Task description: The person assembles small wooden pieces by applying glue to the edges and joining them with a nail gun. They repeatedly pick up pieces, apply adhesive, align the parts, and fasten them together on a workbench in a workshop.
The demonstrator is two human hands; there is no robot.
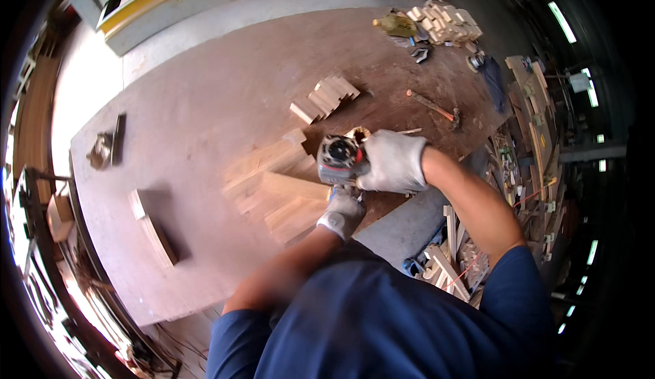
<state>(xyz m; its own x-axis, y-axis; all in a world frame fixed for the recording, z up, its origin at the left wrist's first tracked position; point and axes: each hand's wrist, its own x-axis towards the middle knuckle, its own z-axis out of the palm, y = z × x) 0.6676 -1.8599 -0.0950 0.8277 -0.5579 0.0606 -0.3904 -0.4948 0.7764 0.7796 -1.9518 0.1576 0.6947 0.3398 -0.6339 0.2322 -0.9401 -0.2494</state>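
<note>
My right hand (394, 162), in a pale work glove, is wrapped round a handheld power tool (339, 159) with a grey body, a black round top and a red accent. Just below the tool, my gloved left hand (343, 214) is closed at the right end of a light wooden board (293, 186); its fingertips are partly hidden under the tool. That board lies at an angle over several other boards (259, 167) set side by side on the table. Where the tool's working end touches is out of sight.
Beyond the tool lies a row of short wooden blocks (324, 99). A hammer (434, 105) rests to the right, and stacked blocks (447, 23) stand at the far right. On the left are a wooden piece (154, 230) and a metal tool (102, 149). Scrap wood (447, 270) is heaped beside the table.
</note>
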